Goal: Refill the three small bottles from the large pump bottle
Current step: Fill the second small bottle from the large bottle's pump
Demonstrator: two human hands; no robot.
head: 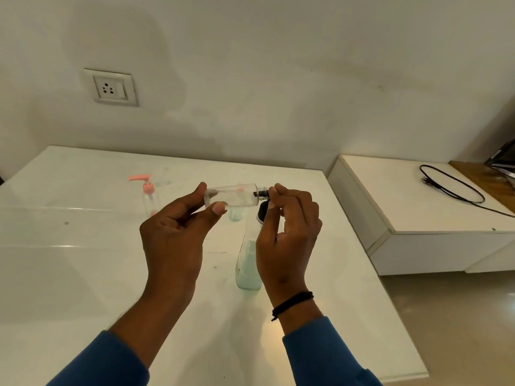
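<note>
Item: small clear plastic bottle (231,195), lying sideways mid-frame above white bench (83,246) | left hand (172,235) grip: pinching its base | right hand (287,232) grip: curled at its threaded neck | large clear pump bottle (248,263): just below, upright

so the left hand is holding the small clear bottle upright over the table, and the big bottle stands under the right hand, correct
Not upright. In the head view the left hand holds the small clear bottle on its side, neck pointing toward the right hand. The big bottle does stand under that hand, on the table.
</note>
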